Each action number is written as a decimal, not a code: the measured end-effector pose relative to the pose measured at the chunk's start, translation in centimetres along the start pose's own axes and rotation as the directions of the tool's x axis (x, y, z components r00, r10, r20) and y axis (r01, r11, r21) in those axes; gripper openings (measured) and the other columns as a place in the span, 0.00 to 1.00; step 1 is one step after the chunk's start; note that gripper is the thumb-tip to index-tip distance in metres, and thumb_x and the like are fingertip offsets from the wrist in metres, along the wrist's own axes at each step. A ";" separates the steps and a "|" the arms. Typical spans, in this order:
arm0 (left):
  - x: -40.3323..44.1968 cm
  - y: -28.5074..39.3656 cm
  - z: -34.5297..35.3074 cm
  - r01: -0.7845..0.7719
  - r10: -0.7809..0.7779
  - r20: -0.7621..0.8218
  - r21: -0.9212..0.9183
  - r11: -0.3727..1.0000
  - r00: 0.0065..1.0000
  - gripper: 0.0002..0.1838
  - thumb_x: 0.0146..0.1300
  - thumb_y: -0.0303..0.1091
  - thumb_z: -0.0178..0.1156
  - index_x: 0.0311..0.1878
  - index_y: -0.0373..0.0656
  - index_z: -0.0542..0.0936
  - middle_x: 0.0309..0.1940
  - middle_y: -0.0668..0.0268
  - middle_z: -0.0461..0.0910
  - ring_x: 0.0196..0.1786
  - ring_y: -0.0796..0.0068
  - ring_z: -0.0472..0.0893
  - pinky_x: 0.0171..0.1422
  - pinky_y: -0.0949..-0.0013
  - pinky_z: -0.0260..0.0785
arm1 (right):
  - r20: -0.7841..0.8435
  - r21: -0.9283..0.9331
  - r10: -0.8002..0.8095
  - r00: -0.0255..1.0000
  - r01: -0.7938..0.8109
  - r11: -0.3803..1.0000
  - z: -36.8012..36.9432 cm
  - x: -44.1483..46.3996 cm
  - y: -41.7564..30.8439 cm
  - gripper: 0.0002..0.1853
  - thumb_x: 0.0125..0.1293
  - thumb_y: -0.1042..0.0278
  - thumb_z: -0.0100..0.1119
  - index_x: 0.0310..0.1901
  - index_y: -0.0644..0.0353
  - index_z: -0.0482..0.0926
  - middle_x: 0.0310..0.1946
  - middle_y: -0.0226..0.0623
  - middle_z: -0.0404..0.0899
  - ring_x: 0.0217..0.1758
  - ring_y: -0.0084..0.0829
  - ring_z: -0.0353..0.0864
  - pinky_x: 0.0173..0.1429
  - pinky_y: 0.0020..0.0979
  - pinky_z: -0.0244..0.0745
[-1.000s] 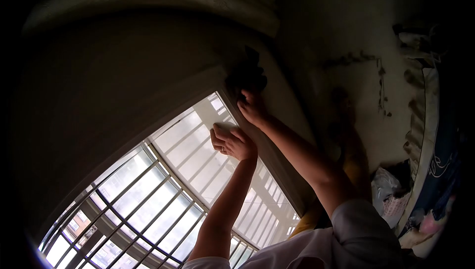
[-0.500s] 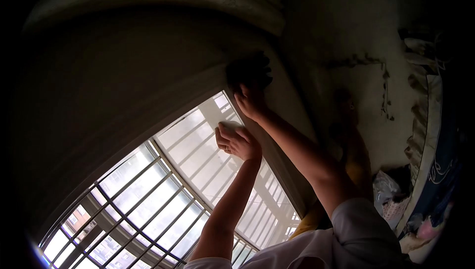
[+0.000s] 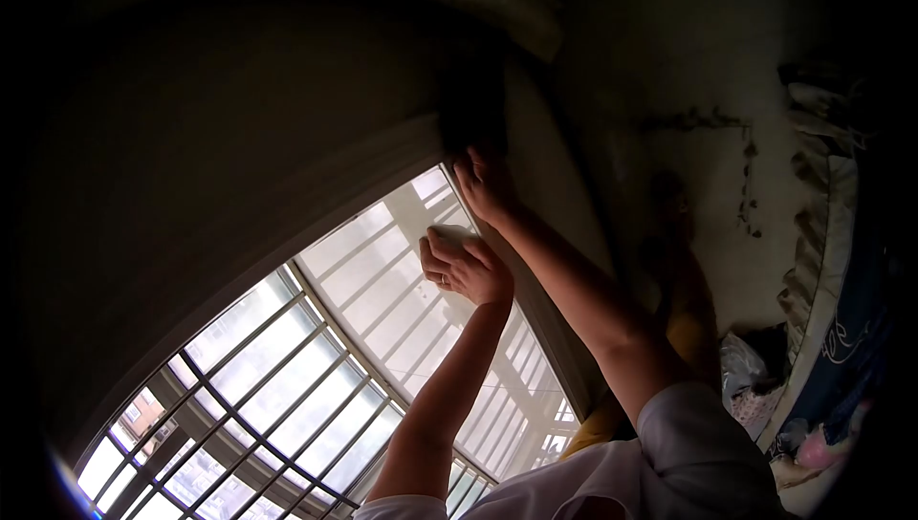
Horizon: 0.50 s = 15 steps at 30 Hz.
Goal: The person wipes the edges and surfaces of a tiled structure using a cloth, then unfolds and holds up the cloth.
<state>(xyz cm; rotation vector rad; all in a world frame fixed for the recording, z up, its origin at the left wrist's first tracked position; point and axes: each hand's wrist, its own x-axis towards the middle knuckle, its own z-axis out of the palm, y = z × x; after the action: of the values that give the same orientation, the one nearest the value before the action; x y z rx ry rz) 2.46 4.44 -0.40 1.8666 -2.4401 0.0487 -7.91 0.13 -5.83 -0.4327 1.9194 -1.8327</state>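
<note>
My left hand (image 3: 469, 267), with a ring on one finger, rests on a glossy white sill (image 3: 373, 262) that reflects window bars. Its fingers are bent, and a pale, flat thing (image 3: 455, 232) shows at its upper edge, too faint to name. Farther up, my right hand (image 3: 486, 187) is at the sill's dark edge, fingers curled. Whatever those fingers may hold is lost in shadow. Just beyond them is a black patch (image 3: 473, 99); I cannot tell whether it is a cloth or a shadow.
Barred windows (image 3: 277, 367) let in bright light at the lower left. To the right, below, are my leg (image 3: 690, 324) and the pale floor (image 3: 708, 166). A clear plastic bag (image 3: 741, 362) lies beside a dark blue fabric (image 3: 837, 348) with white lettering.
My left hand has shifted slightly up and right over the sill. The right hand stays by the edge, while the black patch beyond it has lost its finger-like outline.
</note>
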 end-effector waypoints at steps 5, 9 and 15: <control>0.1 1.1 -0.4 -0.017 0.017 -0.037 -0.005 1.000 0.999 0.33 0.66 0.54 0.36 0.67 0.40 0.58 0.65 0.55 0.57 0.65 0.50 0.58 0.65 0.46 0.53 | 0.012 0.035 0.031 0.999 -0.032 0.999 -0.6 -1.1 1.4 0.05 0.63 0.72 0.51 0.38 0.64 0.72 0.35 0.49 0.71 0.39 0.48 0.72 0.44 0.40 0.68; 0.0 0.7 -0.5 0.014 -0.015 -0.005 -0.014 1.000 1.000 0.34 0.65 0.55 0.37 0.67 0.40 0.57 0.66 0.55 0.55 0.66 0.50 0.55 0.65 0.44 0.51 | 0.029 0.075 0.076 0.997 -0.078 0.994 -2.7 -7.8 2.5 0.04 0.59 0.75 0.54 0.36 0.64 0.73 0.37 0.51 0.72 0.42 0.50 0.72 0.45 0.43 0.69; 0.1 0.7 -0.4 0.010 -0.010 -0.005 -0.048 0.999 1.000 0.36 0.66 0.60 0.35 0.68 0.41 0.57 0.67 0.56 0.53 0.66 0.50 0.54 0.66 0.44 0.50 | 0.145 0.089 0.158 0.977 -0.172 0.981 -8.6 -18.4 0.5 0.11 0.60 0.78 0.51 0.45 0.65 0.75 0.49 0.51 0.71 0.55 0.52 0.68 0.61 0.44 0.63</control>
<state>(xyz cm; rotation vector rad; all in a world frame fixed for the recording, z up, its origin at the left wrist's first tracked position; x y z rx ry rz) 1.75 4.56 -0.01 1.8564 -2.4058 -0.0054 3.26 17.00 -4.27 -0.3450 1.7093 -1.7369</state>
